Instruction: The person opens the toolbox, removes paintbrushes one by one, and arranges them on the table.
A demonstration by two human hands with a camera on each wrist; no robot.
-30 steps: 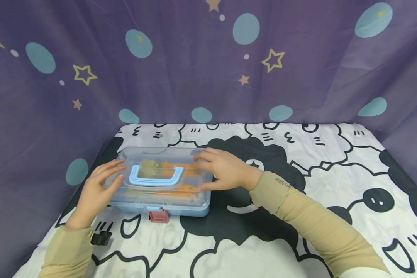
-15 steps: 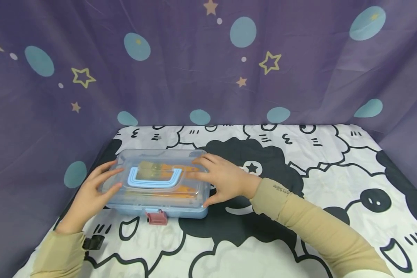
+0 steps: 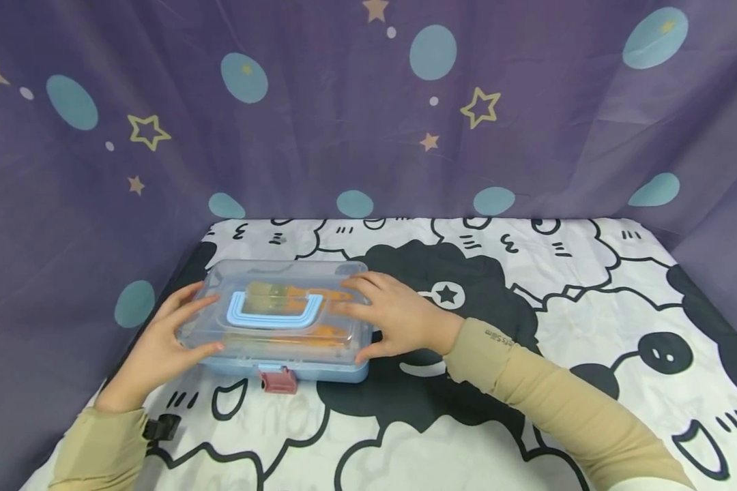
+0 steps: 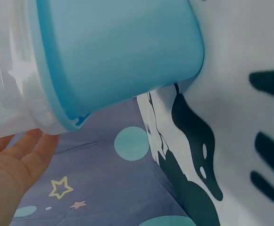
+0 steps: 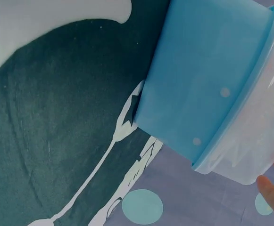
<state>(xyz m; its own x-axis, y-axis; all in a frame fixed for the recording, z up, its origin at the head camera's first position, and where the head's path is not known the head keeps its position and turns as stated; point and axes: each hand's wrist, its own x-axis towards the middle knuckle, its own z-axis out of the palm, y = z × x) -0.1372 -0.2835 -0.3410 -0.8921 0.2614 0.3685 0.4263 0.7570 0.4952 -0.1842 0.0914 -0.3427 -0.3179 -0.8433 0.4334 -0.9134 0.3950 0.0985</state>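
Observation:
A plastic case [image 3: 246,269] with a pale blue base and clear lid lies on the patterned cloth, left of centre in the head view. Its light blue handle [image 3: 273,320] is folded flat, and a pink latch [image 3: 279,380] juts out at the front. Through the lid show paintbrushes [image 3: 267,296] with orange handles. My left hand [image 3: 153,351] rests spread fingers on the lid's left end, thumb near the front corner. At the other end my right hand [image 3: 405,317] lies over the lid, thumb at its right side. The left wrist view shows fingertips against the clear lid [image 4: 14,89].
A black-and-white cartoon cloth [image 3: 454,457] covers the table. Behind it and along both sides hangs a purple curtain [image 3: 344,150] with stars and blue ovals. A small black device [image 3: 163,427] sits at the left wrist.
My left hand has slid outward to the lid's left edge, its thumb lower. The right hand has shifted slightly, with its thumb lower on the case's side. The case stays in place.

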